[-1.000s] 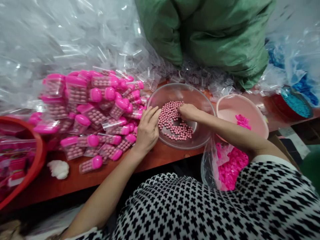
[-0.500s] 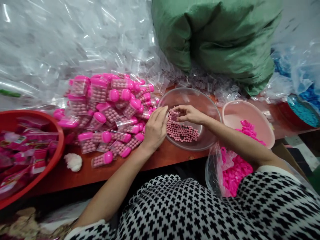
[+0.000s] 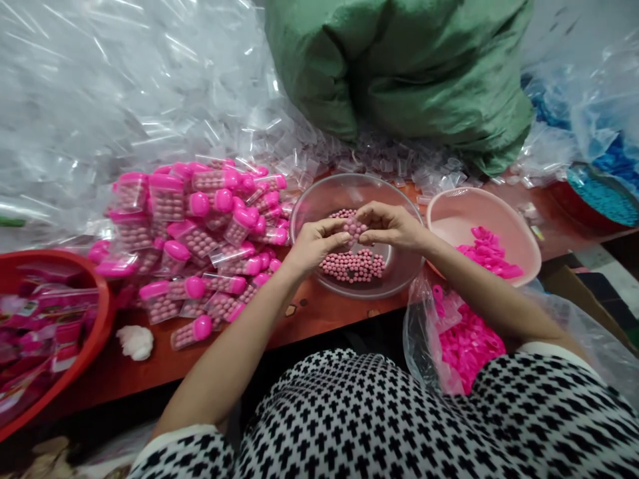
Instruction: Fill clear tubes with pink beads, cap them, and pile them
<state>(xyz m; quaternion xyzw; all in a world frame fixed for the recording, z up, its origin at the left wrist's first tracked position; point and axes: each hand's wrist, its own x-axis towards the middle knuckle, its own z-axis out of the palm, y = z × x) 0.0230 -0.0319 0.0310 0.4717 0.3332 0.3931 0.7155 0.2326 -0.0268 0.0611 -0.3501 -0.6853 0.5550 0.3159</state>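
Observation:
Over a clear bowl of small pink balls, my left hand and my right hand meet fingertip to fingertip. Between them they pinch a small clear container filled with pink balls. Both hands are closed on it, raised a little above the balls in the bowl. A heap of filled clear tubes with pink caps lies just left of the bowl on the red-brown table.
A pale pink bowl with pink caps stands right of the clear bowl. A plastic bag of pink caps hangs at the table edge. A red basin is at left, a white wad near it. Clear plastic bags and a green sack lie behind.
My right hand has lifted out of the balls and my left hand has come off the bowl's rim; they now meet above the bowl on a small filled container.

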